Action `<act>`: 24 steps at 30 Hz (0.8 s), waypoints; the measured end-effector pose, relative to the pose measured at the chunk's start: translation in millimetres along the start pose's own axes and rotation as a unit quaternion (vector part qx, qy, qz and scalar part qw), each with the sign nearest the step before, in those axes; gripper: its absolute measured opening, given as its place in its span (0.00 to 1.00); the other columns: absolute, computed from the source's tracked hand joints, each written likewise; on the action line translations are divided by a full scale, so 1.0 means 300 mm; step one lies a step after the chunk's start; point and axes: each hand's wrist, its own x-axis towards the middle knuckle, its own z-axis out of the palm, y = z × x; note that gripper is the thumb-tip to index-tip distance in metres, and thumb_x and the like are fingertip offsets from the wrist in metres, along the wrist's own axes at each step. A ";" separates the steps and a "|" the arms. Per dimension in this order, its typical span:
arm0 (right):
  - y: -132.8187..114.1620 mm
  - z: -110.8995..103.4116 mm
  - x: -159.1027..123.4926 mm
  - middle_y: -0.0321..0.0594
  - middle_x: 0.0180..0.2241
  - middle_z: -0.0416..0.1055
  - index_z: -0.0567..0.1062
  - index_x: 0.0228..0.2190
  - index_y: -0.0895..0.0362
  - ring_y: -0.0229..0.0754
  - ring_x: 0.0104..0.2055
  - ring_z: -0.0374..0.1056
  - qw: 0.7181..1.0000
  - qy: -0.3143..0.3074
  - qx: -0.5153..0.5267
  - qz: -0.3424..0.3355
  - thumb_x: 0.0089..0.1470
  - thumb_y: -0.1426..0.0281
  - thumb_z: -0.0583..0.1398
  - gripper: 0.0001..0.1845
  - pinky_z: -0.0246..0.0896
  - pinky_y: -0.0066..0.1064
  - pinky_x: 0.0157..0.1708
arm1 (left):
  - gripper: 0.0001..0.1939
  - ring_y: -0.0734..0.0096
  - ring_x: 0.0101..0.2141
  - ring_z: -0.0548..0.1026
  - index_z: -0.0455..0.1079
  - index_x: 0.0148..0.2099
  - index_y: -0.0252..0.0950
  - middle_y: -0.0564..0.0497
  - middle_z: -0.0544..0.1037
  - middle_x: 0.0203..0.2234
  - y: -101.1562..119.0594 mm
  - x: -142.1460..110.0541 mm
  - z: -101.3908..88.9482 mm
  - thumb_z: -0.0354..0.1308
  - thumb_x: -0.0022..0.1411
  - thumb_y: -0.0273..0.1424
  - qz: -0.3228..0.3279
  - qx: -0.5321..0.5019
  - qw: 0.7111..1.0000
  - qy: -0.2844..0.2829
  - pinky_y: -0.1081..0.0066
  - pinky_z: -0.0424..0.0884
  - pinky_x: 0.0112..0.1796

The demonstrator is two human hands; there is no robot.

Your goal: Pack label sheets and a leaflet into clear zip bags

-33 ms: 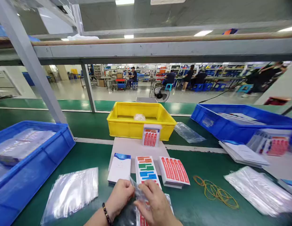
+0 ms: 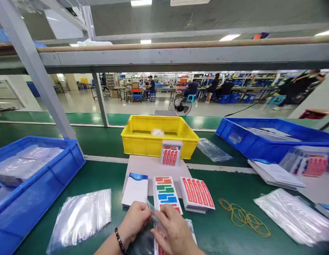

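My left hand (image 2: 136,220), a beaded bracelet at its wrist, pinches the edge of a clear plastic bag (image 2: 154,219). Opposite it, my right hand (image 2: 175,230) has its thumb and fingers closed on the same bag; the fingertips are partly hidden. Beneath and just beyond the hands lie sheets with coloured labels (image 2: 166,193). A stack of white booklets (image 2: 135,189) with a blue top sits to their left, and a stack of red-striped cards (image 2: 196,193) to their right. Flat clear bags (image 2: 83,216) rest left of my left hand.
A yellow bin (image 2: 153,145) stands ahead, with a bagged card pack (image 2: 171,154) leaning on its front. Blue bins stand left (image 2: 39,191) and right (image 2: 260,141). Rubber bands (image 2: 244,216) and more plastic bags (image 2: 291,216) lie to the right. A metal beam (image 2: 180,56) crosses above.
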 end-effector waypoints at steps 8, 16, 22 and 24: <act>0.051 -0.074 0.015 0.36 0.22 0.66 0.68 0.23 0.56 0.37 0.26 0.62 0.962 -0.135 0.221 0.087 0.54 0.73 0.48 0.13 0.56 0.25 0.26 | 0.07 0.66 0.37 0.67 0.71 0.35 0.36 0.48 0.74 0.30 0.055 -0.071 -0.053 0.53 0.52 0.28 0.347 0.211 0.914 -0.021 0.68 0.59 0.41; 0.069 -0.170 0.054 0.34 0.22 0.62 0.62 0.17 0.57 0.36 0.26 0.58 0.934 -0.169 0.287 0.128 0.53 0.66 0.53 0.16 0.53 0.27 0.27 | 0.09 0.77 0.21 0.62 0.68 0.21 0.34 0.56 0.66 0.16 0.054 -0.072 -0.064 0.54 0.51 0.28 0.172 0.224 0.956 -0.084 0.77 0.55 0.23; -0.019 -0.055 0.203 0.38 0.32 0.67 0.70 0.29 0.55 0.39 0.36 0.63 0.969 -0.100 0.204 0.100 0.53 0.75 0.52 0.08 0.57 0.29 0.36 | 0.10 0.79 0.18 0.57 0.67 0.20 0.36 0.58 0.61 0.14 0.024 -0.080 -0.038 0.51 0.52 0.27 0.222 0.204 0.928 -0.220 0.77 0.50 0.21; -0.044 0.004 0.242 0.42 0.41 0.66 0.70 0.39 0.55 0.44 0.43 0.61 0.978 -0.132 0.140 0.074 0.47 0.74 0.59 0.14 0.56 0.34 0.42 | 0.13 0.79 0.17 0.54 0.65 0.19 0.36 0.58 0.57 0.13 -0.002 -0.070 -0.019 0.51 0.53 0.30 0.245 0.201 0.909 -0.270 0.76 0.49 0.20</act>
